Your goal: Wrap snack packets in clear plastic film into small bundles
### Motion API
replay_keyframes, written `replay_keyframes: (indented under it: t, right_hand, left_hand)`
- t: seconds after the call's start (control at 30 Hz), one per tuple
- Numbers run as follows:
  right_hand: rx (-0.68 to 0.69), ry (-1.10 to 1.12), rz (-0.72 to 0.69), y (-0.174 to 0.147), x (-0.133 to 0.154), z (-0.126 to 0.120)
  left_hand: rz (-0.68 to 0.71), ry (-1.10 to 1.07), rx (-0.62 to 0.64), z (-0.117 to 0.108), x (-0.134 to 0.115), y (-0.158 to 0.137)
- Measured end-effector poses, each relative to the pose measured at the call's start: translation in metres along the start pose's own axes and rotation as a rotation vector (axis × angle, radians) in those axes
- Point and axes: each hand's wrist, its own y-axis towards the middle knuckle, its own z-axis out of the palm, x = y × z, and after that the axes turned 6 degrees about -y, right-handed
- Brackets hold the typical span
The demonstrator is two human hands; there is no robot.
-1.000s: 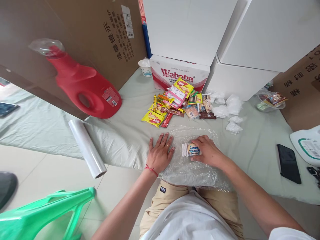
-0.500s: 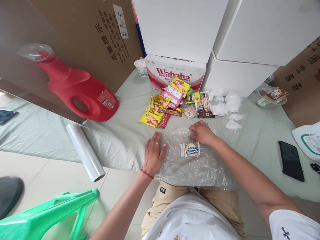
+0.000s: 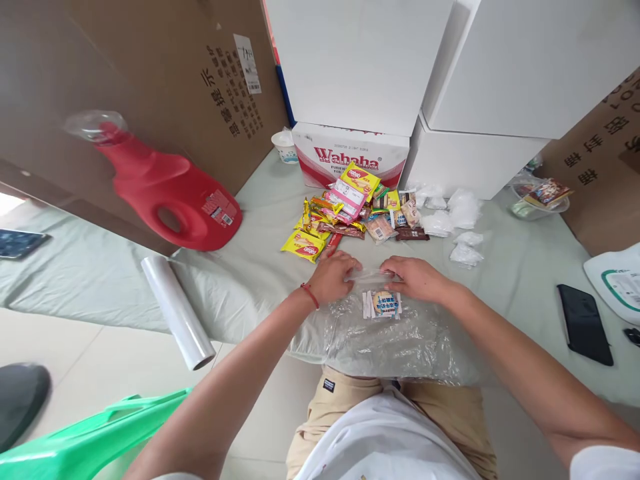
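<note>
A sheet of clear plastic film (image 3: 390, 347) lies wrinkled along the near edge of the cloth-covered table. On it rests a small wrapped biscuit packet (image 3: 384, 305) with blue lettering. My left hand (image 3: 335, 277), wearing a red string bracelet, pinches the film's far edge just left of the packet. From the right, my right hand (image 3: 414, 277) grips the same edge, its fingertips beside the packet's upper right. Just beyond my hands is a heap of wrapped snacks (image 3: 350, 200); a red-wrapped bar (image 3: 334, 243) there is partly covered by my left hand.
Small clear-plastic bundles (image 3: 465, 210) sit right of the snacks. A Wahaha carton (image 3: 350, 157) and white boxes stand behind. At left are a red jug (image 3: 175, 193) and a film roll (image 3: 177, 313) overhanging the edge. A black phone (image 3: 584, 325) lies at right.
My left hand has moved from lying flat at the film's left side to its far edge, now curled. That edge is drawn nearer the packet. My right hand has shifted slightly towards me.
</note>
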Motion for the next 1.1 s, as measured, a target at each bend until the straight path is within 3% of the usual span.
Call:
replay_keyframes:
  t: [0.1,0.23,0.37,0.53,0.67,0.77,0.93,1.0,1.1]
  right_hand:
    - [0.021,-0.04,0.065,-0.019,-0.006,0.004]
    - [-0.108,-0.048,0.071,-0.048,-0.005,0.012]
    - [-0.173,-0.06,-0.034,-0.074,0.002,0.03]
    - [-0.261,-0.064,-0.214,-0.097,-0.006,0.065]
    - [-0.32,-0.021,-0.234,-0.123,-0.009,0.075]
    - [-0.411,-0.021,-0.154,-0.148,0.003,0.077]
    - [-0.47,-0.165,-0.162,-0.169,0.043,0.109]
    - [-0.501,-0.247,-0.152,-0.167,0.054,0.125]
    - [-0.529,-0.251,-0.106,-0.161,0.061,0.137]
  left_hand:
    - [0.04,0.041,0.011,-0.001,0.0,-0.017]
    - [0.142,0.116,-0.071,0.002,-0.01,-0.049]
    - [0.276,0.252,-0.12,0.015,-0.015,-0.079]
    - [0.428,0.317,-0.103,0.029,-0.002,-0.114]
    - [0.381,0.159,-0.049,0.021,0.007,-0.141]
    - [0.316,0.041,-0.154,0.006,0.004,-0.157]
    - [0.316,-0.119,-0.423,-0.008,-0.027,-0.14]
    - [0.323,-0.177,-0.401,-0.001,-0.042,-0.117]
    - [0.29,-0.195,-0.254,0.018,-0.057,-0.078]
